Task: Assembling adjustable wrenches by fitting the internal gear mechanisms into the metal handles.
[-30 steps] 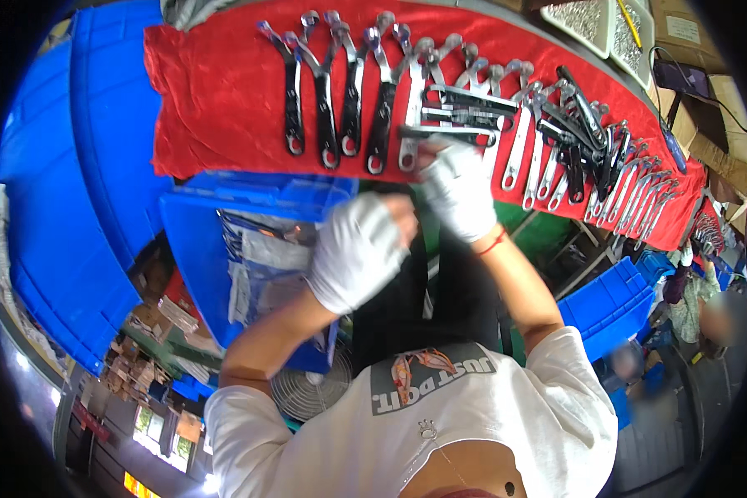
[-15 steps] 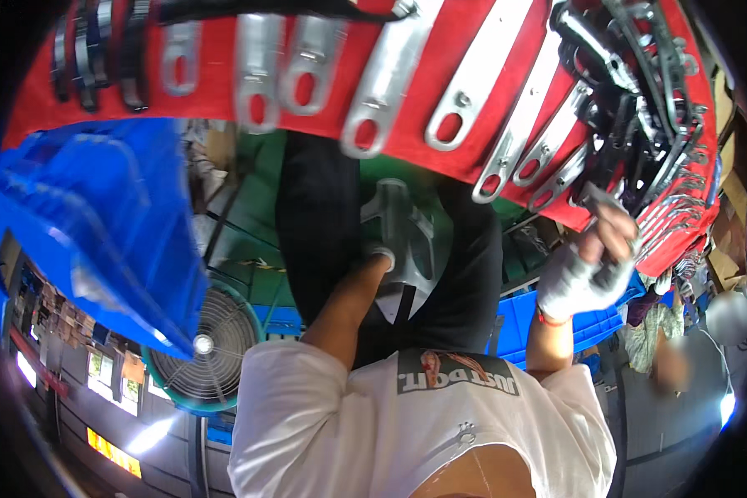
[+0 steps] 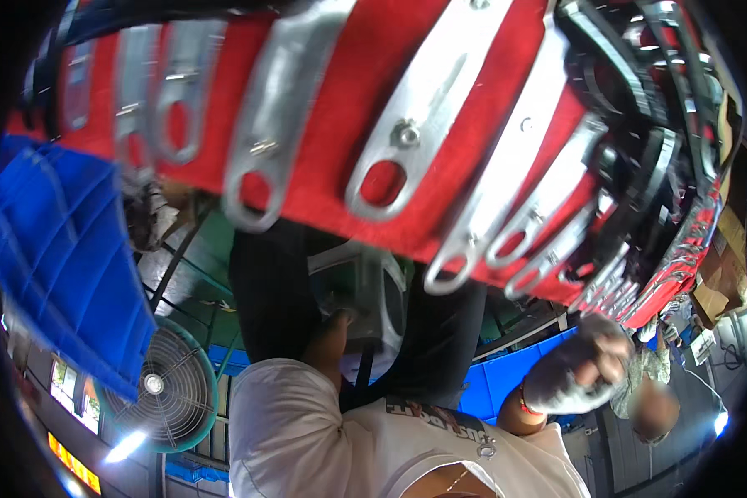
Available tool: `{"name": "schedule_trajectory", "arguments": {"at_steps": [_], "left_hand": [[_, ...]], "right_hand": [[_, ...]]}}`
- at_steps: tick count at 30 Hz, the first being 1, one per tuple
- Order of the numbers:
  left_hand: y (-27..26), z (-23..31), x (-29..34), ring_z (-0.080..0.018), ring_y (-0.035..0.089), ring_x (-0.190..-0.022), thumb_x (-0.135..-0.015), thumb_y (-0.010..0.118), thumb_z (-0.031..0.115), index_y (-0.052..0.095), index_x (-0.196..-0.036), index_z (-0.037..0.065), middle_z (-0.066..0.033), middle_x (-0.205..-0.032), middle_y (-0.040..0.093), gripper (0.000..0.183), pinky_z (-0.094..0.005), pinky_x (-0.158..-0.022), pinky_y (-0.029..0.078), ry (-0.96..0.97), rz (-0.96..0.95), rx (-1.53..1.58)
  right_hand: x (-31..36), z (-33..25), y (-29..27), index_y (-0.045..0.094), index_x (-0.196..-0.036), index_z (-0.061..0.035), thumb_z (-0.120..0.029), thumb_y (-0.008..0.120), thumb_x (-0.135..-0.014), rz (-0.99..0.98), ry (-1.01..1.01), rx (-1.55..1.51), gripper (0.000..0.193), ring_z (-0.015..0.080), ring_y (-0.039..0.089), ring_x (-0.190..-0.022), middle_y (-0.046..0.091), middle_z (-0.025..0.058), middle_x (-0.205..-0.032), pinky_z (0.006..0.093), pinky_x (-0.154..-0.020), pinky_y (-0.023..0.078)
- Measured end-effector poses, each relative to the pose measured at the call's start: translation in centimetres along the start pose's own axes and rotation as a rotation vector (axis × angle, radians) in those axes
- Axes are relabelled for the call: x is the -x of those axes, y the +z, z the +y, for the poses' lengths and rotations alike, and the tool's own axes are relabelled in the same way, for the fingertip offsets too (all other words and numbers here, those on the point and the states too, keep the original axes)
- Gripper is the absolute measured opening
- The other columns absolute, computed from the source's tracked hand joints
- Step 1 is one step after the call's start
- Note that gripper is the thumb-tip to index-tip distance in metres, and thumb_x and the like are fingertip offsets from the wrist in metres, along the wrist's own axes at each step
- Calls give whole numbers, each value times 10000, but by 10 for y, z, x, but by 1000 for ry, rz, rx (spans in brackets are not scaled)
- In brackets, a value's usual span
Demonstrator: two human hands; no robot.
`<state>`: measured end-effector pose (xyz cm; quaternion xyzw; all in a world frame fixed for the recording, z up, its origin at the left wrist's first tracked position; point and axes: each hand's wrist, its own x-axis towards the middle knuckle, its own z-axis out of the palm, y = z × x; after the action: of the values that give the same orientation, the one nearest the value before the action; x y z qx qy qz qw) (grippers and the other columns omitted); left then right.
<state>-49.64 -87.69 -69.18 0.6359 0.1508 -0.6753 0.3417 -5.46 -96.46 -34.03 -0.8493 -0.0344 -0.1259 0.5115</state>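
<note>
My right hand [image 3: 585, 369] wears a whitish, worn glove with bare fingertips and a red band at the wrist. Its fingers are curled and blurred beside the near edge of a red-covered table; whether anything is in them cannot be made out. My left hand [image 3: 337, 322] is low between my legs, in shade, next to a grey frame-like object [image 3: 378, 303]; its fingers are hard to see. Flat silver metal bars [image 3: 394, 137], each with an oval hole and a small bolt near the end, lie in a row on the red cloth [image 3: 324, 124].
Black metal parts [image 3: 639, 166] are heaped at the table's right. A large blue bin or panel [image 3: 70, 249] stands at the left, above a round floor fan [image 3: 162, 390]. Another blue container [image 3: 506, 373] lies behind my right arm. A person [image 3: 651, 398] is at the lower right.
The view has shifted, so the table and bars look nearer and lower. My right hand has drawn back from the bars at the table's edge, its fingers curling. My left hand stays between my legs.
</note>
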Motion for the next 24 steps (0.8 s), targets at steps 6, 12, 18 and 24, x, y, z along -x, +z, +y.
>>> {"name": "schedule_trajectory", "arguments": {"at_steps": [6,12,18,24], "left_hand": [[-134,97,49,-376,399,-1263,-733,560,673,305,-1411,133,-266,-1358,396,903,-401,-1021,356,17,-3,-79],[-248,129,53,-395,283,-1326,-657,588,729,255,-1438,206,-236,-1433,292,997,-481,-1049,290,232,103,-473],[-354,232,137,-319,592,-1043,-789,510,576,612,-1163,125,-174,-1154,610,595,-385,-855,462,410,105,-594],[-399,252,301,-313,594,-990,-800,585,465,638,-1059,88,-165,-1040,619,461,-415,-830,487,416,501,-979]], "right_hand": [[-21,-45,-1,627,-850,-15,-31,615,-800,-406,178,140,54,248,590,-744,633,124,-830,336,-678,458],[-32,-87,14,616,-850,-56,32,625,-700,-487,-76,79,175,273,584,-726,610,82,-819,354,-662,464],[-14,-85,3,592,-933,-86,-55,658,-695,-525,-287,344,248,247,577,-829,584,62,-876,364,-727,461],[72,-15,-55,613,-936,-49,-166,708,-687,-610,277,659,291,316,600,-895,617,138,-957,405,-774,492]]}}
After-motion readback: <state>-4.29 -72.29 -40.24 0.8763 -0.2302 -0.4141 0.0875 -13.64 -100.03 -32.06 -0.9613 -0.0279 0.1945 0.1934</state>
